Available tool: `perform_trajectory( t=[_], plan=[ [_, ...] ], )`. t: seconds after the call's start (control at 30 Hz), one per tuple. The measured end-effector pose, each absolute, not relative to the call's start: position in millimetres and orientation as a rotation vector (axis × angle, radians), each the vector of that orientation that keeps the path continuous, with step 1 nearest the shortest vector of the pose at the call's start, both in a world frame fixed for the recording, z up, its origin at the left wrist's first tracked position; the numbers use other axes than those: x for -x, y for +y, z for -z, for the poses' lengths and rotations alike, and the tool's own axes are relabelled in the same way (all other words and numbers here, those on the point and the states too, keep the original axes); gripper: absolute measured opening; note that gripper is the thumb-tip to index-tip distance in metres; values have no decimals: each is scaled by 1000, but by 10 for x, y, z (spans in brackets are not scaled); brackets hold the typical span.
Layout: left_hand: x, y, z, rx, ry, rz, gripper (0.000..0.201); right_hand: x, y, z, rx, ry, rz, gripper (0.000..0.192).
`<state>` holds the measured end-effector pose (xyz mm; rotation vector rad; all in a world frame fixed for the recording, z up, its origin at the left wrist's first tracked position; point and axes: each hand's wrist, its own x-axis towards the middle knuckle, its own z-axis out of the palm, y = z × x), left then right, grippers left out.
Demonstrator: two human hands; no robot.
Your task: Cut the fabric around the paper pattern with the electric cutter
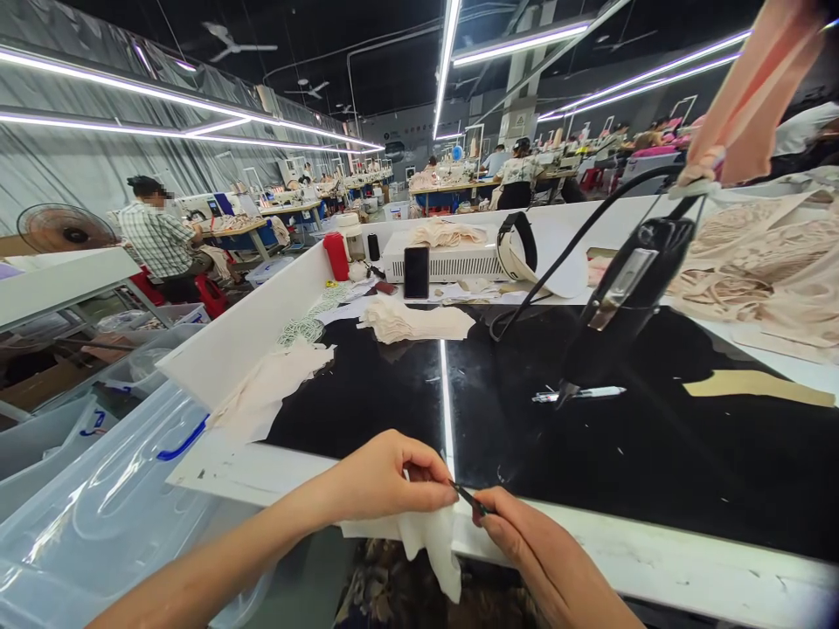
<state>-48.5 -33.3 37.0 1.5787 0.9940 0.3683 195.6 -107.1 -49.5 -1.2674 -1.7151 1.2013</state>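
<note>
My left hand [399, 476] is closed, pinching a cream fabric piece [433, 546] between thumb and fingers. The cloth hangs in folds below the table's front edge, over my lap. In my right hand [521, 533] is a slim dark pointed tool [468, 498], gripped between thumb and forefinger. Its tip meets my left fingertips at the edge of the cloth; whether it is snips or tweezers I cannot tell. Beyond my hands, a stack of cream fabric pieces [416, 321] lies on the black tabletop [393, 393]. More pale cloth [275, 380] lies at the left.
A black device on a cable [629, 271] hangs above the tabletop at right, near a pen [580, 395] and a beige strip [760, 386]. Behind stand a phone [416, 273] and a white visor [547, 262]. A clear plastic bin [98, 515] is at left. People sit farther back.
</note>
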Motion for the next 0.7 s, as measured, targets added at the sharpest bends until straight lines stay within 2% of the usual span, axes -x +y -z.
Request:
perform_trajectory(
  t=[0.33, 0.7],
  plan=[
    [505, -289, -396, -1606, 981, -312, 32, -2049, -1057, 395, 1288, -1797, -1195, 65],
    [547, -288, -392, -1657, 966, -291, 24, -2038, -1069, 444, 1261, -1873, -1093, 58]
  ],
)
